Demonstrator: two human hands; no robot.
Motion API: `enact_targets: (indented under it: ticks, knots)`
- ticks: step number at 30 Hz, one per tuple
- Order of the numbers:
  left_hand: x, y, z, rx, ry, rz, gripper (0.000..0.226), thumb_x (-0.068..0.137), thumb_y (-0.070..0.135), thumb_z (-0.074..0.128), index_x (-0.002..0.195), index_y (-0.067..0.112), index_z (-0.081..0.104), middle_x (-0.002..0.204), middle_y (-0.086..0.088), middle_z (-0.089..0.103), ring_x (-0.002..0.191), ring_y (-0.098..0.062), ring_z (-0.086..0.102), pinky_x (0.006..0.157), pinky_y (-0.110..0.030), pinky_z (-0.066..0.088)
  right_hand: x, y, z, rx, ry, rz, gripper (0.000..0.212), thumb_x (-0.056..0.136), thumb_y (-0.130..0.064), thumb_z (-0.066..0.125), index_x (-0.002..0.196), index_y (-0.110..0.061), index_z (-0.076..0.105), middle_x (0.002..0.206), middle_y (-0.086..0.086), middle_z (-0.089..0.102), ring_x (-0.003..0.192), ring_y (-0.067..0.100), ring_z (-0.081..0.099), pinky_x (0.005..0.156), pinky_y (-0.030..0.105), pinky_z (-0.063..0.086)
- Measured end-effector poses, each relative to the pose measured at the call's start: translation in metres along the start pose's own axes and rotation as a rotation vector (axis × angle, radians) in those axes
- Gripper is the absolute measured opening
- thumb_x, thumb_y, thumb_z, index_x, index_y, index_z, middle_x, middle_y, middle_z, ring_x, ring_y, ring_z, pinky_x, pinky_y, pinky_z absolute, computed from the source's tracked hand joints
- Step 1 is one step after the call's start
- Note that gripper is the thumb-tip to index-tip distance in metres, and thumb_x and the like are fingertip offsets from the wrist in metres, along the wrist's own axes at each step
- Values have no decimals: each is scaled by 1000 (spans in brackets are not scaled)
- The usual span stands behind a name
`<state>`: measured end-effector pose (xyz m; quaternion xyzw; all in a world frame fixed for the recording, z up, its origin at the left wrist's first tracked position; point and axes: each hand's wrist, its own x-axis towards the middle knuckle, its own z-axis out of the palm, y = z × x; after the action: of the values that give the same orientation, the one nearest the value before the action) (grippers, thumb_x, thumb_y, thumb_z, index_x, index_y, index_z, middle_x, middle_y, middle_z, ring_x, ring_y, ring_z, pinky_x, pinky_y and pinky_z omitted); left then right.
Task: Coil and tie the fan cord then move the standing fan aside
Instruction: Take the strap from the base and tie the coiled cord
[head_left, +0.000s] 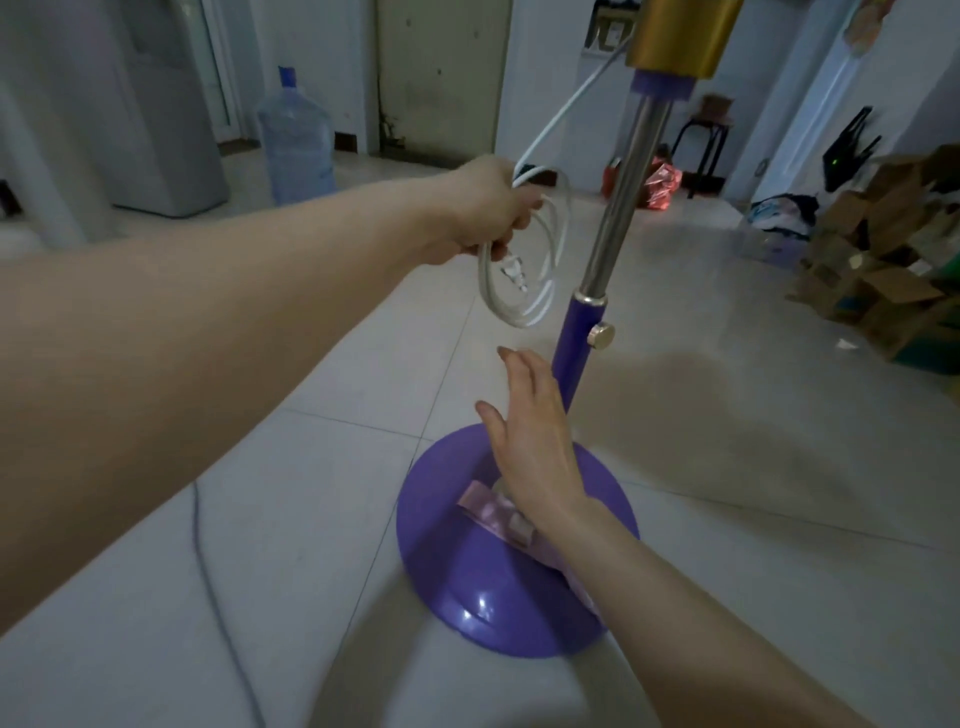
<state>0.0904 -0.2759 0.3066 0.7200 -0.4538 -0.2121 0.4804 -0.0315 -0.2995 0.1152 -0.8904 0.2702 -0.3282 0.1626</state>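
Note:
The standing fan has a round purple base (457, 597), a purple lower post and a steel pole (623, 197) rising to a gold collar at the top edge; the fan head is out of view. My left hand (488, 208) is shut on the white fan cord (524, 280), which hangs in several loops just left of the pole, the plug dangling inside the loops. One strand runs from my fist up to the gold collar. My right hand (530, 441) is open, fingers spread, above the base and beside the lower post. A pink ribbon (493, 512) lies on the base under that hand.
A blue water bottle (296, 140) stands at the back left near a grey appliance. Cardboard boxes (883, 270) are piled at the right, a black stool (701, 145) and red bags behind the pole. A thin grey cable (208, 571) lies on the tiled floor at the left.

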Motion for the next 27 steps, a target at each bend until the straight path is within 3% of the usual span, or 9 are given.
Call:
enact_targets:
  ticks: [3, 7, 9, 11, 13, 16, 21, 27]
  knots:
    - [-5, -13, 7, -92, -42, 46, 20, 100, 26, 42, 99, 14, 57, 73, 2, 49, 55, -8, 41, 51, -19, 44, -1, 6, 11, 2, 28, -46, 52, 94, -16, 59, 142, -13, 39, 142, 7, 39, 129, 22, 41, 107, 23, 29]
    - [-8, -26, 23, -136, -31, 85, 28, 101, 21, 37, 118, 3, 51, 72, 2, 48, 56, -9, 40, 52, -18, 42, -6, 17, 25, -19, -15, -64, 55, 86, -13, 68, 135, -15, 43, 134, 5, 43, 121, 22, 48, 99, 35, 47]
    - [-10, -30, 27, -137, -15, 113, 27, 101, 19, 36, 117, 3, 50, 72, 2, 47, 56, -9, 39, 52, -18, 41, -13, 26, 35, -78, -107, -26, 58, 81, -16, 73, 132, -15, 45, 131, 4, 43, 118, 20, 48, 98, 32, 45]
    - [-12, -29, 26, -134, -14, 138, 20, 101, 19, 36, 110, 7, 50, 72, 2, 47, 55, -8, 39, 51, -17, 40, -18, 34, 47, -86, -153, -5, 40, 88, -14, 63, 126, -11, 51, 126, 8, 49, 113, 24, 51, 96, 30, 42]
    - [-11, -29, 26, -99, -7, 146, 20, 101, 20, 36, 110, 8, 50, 73, 2, 48, 56, -8, 40, 52, -17, 41, -24, 42, 61, -115, -205, 20, 30, 93, -12, 55, 122, -10, 56, 123, 11, 53, 108, 28, 53, 88, 31, 41]
    - [-8, -33, 27, -46, 6, 161, 27, 102, 21, 35, 118, 4, 49, 74, 2, 48, 57, -8, 40, 54, -19, 41, -33, 62, 82, -238, -350, 88, 30, 95, -14, 51, 125, -18, 55, 124, 7, 54, 109, 25, 54, 73, 30, 37]
    - [-4, -37, 28, -8, 20, 201, 30, 101, 18, 34, 122, 1, 47, 72, 2, 45, 56, -8, 38, 53, -19, 39, -33, 89, 118, -252, -636, 195, 27, 94, -5, 48, 118, -14, 57, 120, 12, 51, 113, 33, 54, 94, 44, 47]
    - [-9, -44, 29, 25, -17, 267, 31, 102, 18, 33, 121, -2, 48, 72, 2, 44, 55, -7, 38, 54, -17, 39, -35, 112, 146, -378, -858, 121, 36, 95, -8, 45, 127, -15, 60, 137, 15, 46, 125, 33, 46, 101, 39, 38]
